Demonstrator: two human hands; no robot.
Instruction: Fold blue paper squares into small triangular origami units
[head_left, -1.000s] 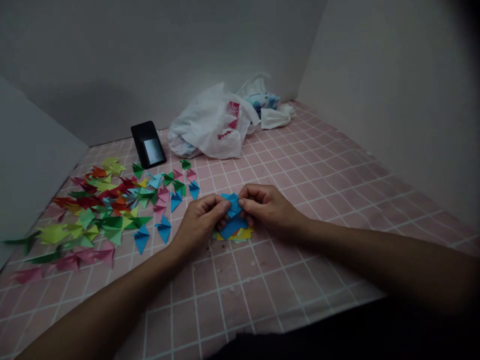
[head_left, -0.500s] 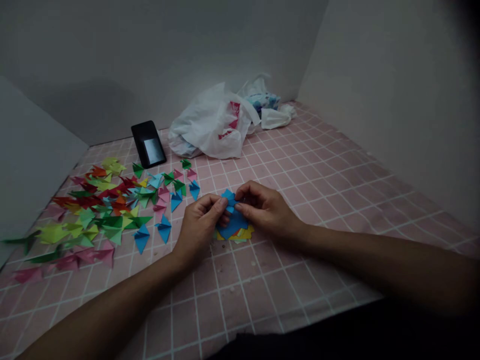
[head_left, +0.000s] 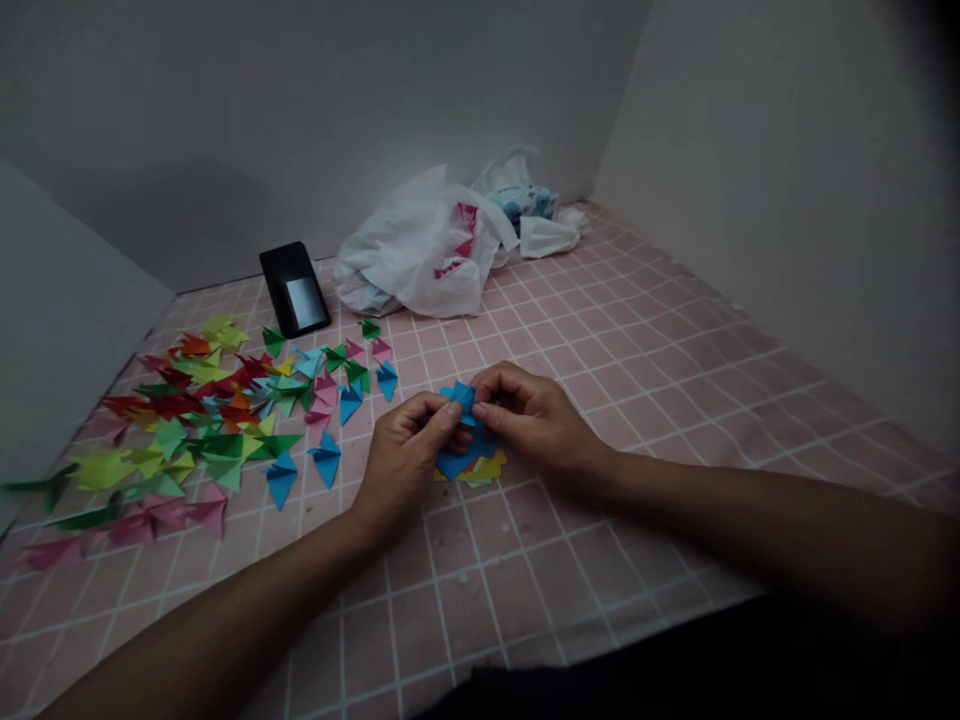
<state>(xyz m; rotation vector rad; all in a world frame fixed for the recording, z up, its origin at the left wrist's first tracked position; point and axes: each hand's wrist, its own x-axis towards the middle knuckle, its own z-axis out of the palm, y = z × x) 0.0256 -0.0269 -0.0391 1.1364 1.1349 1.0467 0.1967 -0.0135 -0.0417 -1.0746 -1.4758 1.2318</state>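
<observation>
Between my hands is a small blue folded paper [head_left: 463, 398], partly covered by fingers. My left hand [head_left: 409, 445] pinches its left side between thumb and forefinger. On the other side, the thumb and forefinger of my right hand [head_left: 536, 420] grip its right edge. Directly beneath lies a stack of paper sheets [head_left: 491, 467], blue on top with yellow and other colours peeking out at the front. To the left of my left hand, blue origami cranes [head_left: 325, 460] rest on the cloth, beside a large spread of cranes [head_left: 225, 385] in red, green, yellow and pink.
A pink checked cloth [head_left: 645, 350] covers the surface, with small crumbs near the stack. At the back stand a dark phone-like device [head_left: 289, 275], a white plastic bag [head_left: 420, 240] and a blue-patterned packet [head_left: 529, 200]. Pale walls rise behind and on both sides.
Both hands stay pinched on the blue folded paper, which has shifted very slightly to the right. The left fingers now reach a little further across it. The cranes lie as before.
</observation>
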